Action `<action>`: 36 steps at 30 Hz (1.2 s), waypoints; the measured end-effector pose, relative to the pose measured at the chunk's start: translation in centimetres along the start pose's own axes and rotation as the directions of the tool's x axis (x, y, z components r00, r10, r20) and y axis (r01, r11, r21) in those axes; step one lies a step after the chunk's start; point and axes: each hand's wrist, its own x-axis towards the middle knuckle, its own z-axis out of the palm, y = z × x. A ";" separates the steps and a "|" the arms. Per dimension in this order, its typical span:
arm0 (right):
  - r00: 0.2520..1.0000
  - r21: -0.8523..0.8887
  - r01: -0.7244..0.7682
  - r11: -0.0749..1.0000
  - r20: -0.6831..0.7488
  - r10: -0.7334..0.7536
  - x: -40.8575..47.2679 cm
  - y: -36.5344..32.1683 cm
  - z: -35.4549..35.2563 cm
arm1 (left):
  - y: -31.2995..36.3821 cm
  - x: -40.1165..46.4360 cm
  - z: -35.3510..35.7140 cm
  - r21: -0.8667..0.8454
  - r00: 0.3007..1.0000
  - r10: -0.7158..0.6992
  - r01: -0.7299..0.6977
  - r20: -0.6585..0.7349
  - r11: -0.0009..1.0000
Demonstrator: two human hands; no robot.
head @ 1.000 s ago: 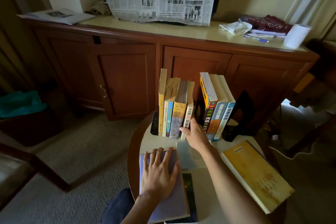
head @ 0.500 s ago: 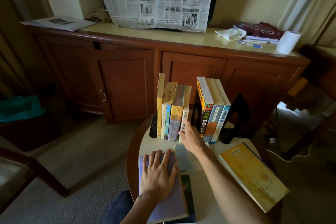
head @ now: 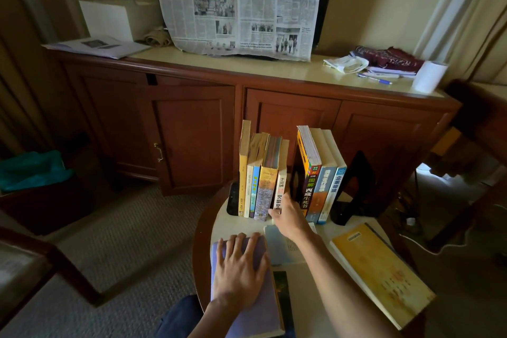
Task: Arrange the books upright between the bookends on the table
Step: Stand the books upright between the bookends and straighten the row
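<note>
Your right hand (head: pixel 290 218) reaches into the gap in the row of standing books, its grip narrow: the thumb sits at the foot of the white-spined book (head: pixel 281 186), while the fingers run into the gap behind it, so you cannot tell from here whether they pinch it or only steady it. To the left of that grip stand four more upright books, backed by the left bookend (head: pixel 233 199). To its right, three books lean away from the hand toward the right bookend (head: pixel 354 186). Your left hand (head: pixel 241 269) lies flat and spread on the purple book (head: pixel 247 307) lying on the tabletop (head: pixel 238 225), holding nothing; a pale booklet (head: pixel 279 244) sits under your right wrist and the yellow book (head: pixel 381 269) lies further right.

The risk is the open gap. If you let the white-spined book go before something fills the space, it can tip right. The leaning group (head: pixel 321 173) rests on little; a nudge from your wrist could slide it down. The row stands near the tabletop's far edge, so pushing hard on the spines could shove books off the back.
</note>
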 end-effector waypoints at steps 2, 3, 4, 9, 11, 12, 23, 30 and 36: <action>1.000 0.006 -0.004 1.000 -0.002 0.004 0.0 0.0 -0.1 | -0.1 0.0 0.0 0.003 1.000 0.004 -0.004 0.002 1.000; 1.000 0.018 -0.003 1.000 -0.010 0.004 -0.2 0.0 -0.2 | -0.1 -0.1 0.0 0.005 1.000 0.005 -0.005 0.003 1.000; 1.000 0.030 0.001 1.000 -0.026 0.000 -0.4 0.0 -0.3 | -0.1 -0.1 0.0 0.006 1.000 0.005 -0.005 0.005 1.000; 0.991 0.057 0.006 0.998 -0.133 0.002 -3.6 2.5 -1.8 | -0.3 0.0 0.2 0.001 1.000 0.025 -0.025 -0.016 1.000; 0.974 -0.054 -0.042 0.998 -0.225 0.029 -5.8 5.2 -3.1 | -0.3 0.0 0.4 -0.005 0.999 0.034 -0.034 -0.038 0.999; 0.959 -0.143 -0.102 0.984 -0.276 0.060 -6.9 6.9 -3.9 | -0.3 0.0 0.4 -0.010 0.999 0.033 -0.033 -0.039 0.999; 0.962 -0.718 -0.265 0.643 -0.147 0.232 -13.8 13.3 -5.7 | -0.2 0.3 0.3 0.005 0.996 0.082 -0.082 0.029 0.997; 0.958 -0.404 -0.140 0.904 -0.287 0.020 -16.7 10.2 -6.6 | 3.0 1.3 -3.0 0.014 0.930 0.156 -0.171 0.333 0.985; 0.849 -0.306 0.160 0.938 -0.442 -0.289 -19.9 4.2 -7.8 | 11.0 -1.1 -10.2 -0.782 0.779 0.268 0.407 0.567 0.472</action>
